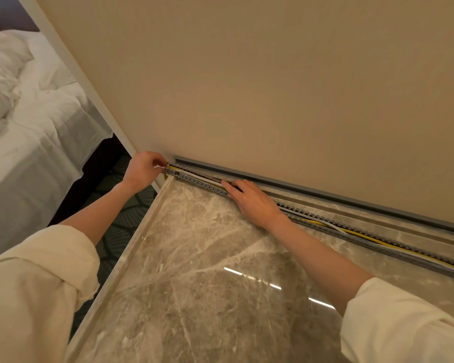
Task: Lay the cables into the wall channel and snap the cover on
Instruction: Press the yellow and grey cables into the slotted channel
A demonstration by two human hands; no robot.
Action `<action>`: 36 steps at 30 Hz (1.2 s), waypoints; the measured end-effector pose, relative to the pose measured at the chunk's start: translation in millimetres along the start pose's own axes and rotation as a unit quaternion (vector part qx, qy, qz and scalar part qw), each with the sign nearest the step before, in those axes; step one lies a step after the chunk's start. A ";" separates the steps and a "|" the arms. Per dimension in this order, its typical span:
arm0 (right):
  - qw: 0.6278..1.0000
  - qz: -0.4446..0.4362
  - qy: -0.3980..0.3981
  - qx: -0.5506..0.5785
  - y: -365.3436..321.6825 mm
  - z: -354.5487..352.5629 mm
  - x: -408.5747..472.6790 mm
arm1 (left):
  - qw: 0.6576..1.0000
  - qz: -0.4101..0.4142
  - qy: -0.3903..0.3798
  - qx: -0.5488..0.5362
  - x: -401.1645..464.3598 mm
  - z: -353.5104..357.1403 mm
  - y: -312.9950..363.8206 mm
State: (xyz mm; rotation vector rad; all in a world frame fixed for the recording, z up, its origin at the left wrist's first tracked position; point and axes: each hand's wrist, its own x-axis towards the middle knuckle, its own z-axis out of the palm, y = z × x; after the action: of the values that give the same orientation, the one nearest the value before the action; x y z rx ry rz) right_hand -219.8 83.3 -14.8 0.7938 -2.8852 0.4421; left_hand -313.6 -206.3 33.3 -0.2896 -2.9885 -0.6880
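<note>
Two hands: the left hand (142, 167) and the right hand (249, 199). One slotted channel (197, 181) holds two cables (as far as can be seen): one yellow cable (378, 241), one white cable (330, 226). One grey cover (325, 196). One marble top (207, 284). One bed (37, 113).

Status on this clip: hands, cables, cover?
Left hand pinching cable ends at channel end. Right hand flat, pressing cables in. Cover off, leaning against wall. Nothing blocking.

Rolled-up cream sleeves (37, 279), bare forearms.
</note>
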 end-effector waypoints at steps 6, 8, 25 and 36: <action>1.000 0.013 0.009 -0.007 -6.2 -2.4 -4.3 | 0.997 0.032 0.064 0.015 -10.7 -4.2 9.9; 0.999 0.012 0.045 -0.014 -8.4 -2.6 -3.7 | 0.993 0.070 0.091 0.032 -14.9 -2.9 20.9; 0.987 0.144 0.053 -0.049 2.9 -47.3 -143.9 | 0.968 0.249 0.006 0.028 -75.0 50.1 122.9; 0.937 0.324 0.090 -0.097 38.3 -102.8 -325.7 | 0.936 0.338 -0.095 -0.025 -112.8 107.2 268.1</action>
State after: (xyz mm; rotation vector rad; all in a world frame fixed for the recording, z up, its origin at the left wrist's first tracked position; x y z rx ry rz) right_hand 42.8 303.4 12.4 -0.2406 -2.8833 0.2547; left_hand -152.3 58.3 40.1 -1.3661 -2.7280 -0.6669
